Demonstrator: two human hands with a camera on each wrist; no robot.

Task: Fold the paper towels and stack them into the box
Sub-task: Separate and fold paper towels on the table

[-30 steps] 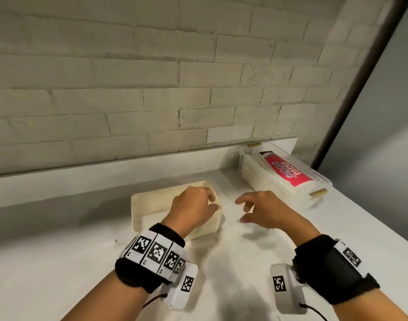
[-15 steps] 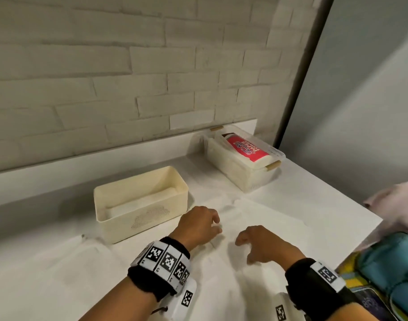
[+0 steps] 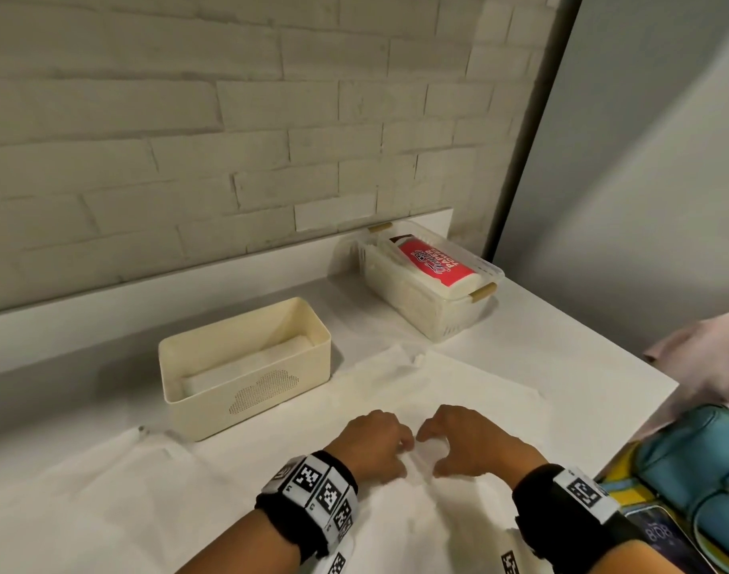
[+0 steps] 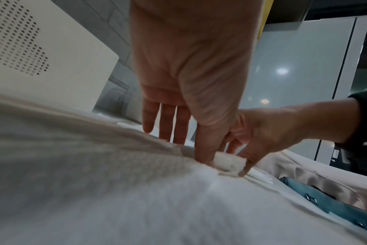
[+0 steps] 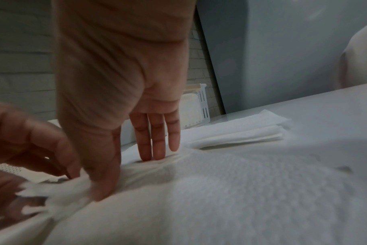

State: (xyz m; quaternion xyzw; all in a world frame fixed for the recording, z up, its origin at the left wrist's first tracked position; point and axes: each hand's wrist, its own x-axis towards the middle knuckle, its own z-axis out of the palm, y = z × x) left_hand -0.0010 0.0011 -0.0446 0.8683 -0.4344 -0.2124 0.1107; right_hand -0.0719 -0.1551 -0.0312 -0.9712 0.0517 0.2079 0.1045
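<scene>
While both hands pinch the paper towel (image 3: 458, 391) — left grip (image 3: 375, 443), right grip (image 3: 464, 441) clamped — its edge bunches.

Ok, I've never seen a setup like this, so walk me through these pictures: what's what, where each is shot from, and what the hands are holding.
There is no machine here, only a person wearing cameras. The wide picture comes from a head camera looking down at a white table. The other two come from cameras strapped to each wrist, looking along the fingers.

On the table stand a cream box with a folded towel already inside, and a clear basket holding a red paper towel pack. Paper towels lie spread flat in front.

The left hand and right hand sit close together, each pinching the towel's near edge between thumb and forefinger, other fingers straight.
</scene>
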